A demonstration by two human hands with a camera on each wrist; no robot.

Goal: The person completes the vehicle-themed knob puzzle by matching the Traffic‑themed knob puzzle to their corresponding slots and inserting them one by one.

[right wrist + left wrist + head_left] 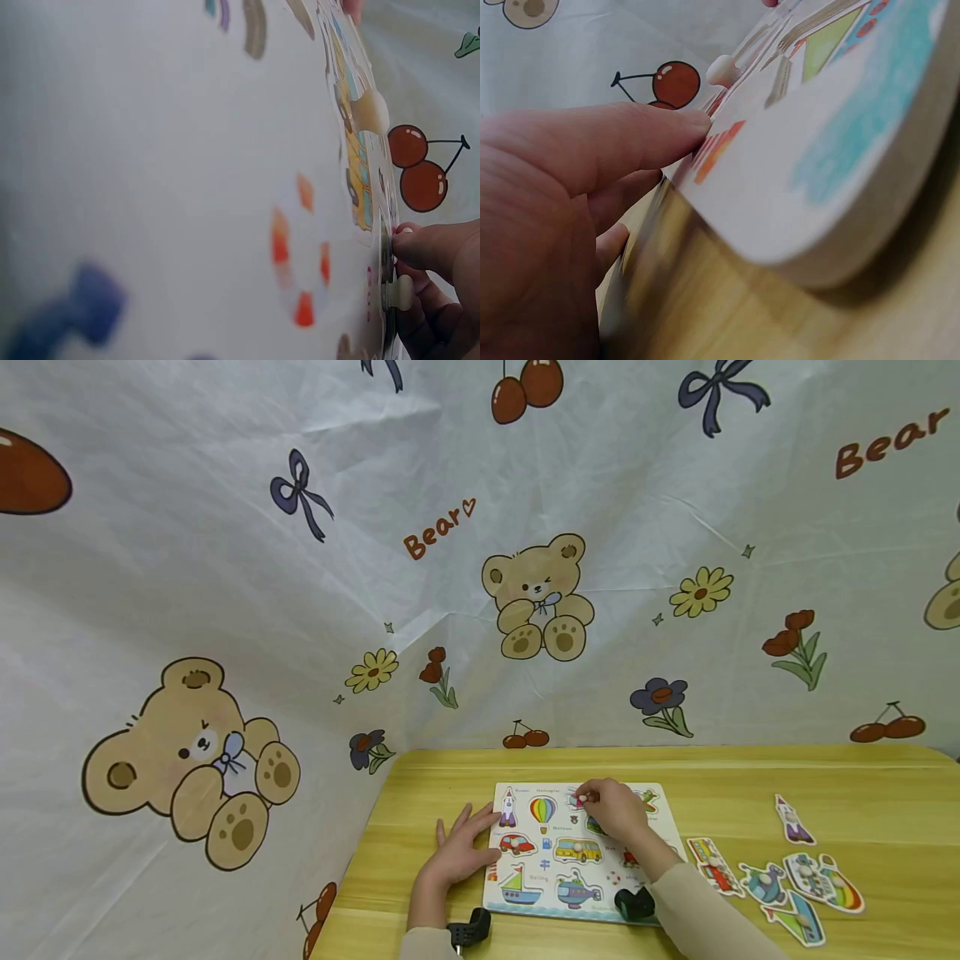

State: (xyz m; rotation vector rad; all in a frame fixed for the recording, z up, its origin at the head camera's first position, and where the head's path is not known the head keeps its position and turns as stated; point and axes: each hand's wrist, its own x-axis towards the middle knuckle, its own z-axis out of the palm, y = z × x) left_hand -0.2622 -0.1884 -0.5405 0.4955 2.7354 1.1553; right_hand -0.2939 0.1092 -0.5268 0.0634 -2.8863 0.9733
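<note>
Found the pink piece (579,799) at the fingertips of the right hand (618,812) mostly hidden in the head view. Could not read most tiny captions (538,877) on the puzzle board (549,898), partly covered by that hand. Saw the left hand (551,202) cut off by its wrist view's left edge, the right sleeve (708,914) by the head view's bottom edge. Noted a blue print (97,304) blurred low in the right wrist view.

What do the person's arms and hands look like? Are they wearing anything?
The left hand and right hand are bare, with no gloves. The left sleeve and right sleeve are plain light beige. There's a small black gadget by the left wrist and another dark one by the right.
</note>
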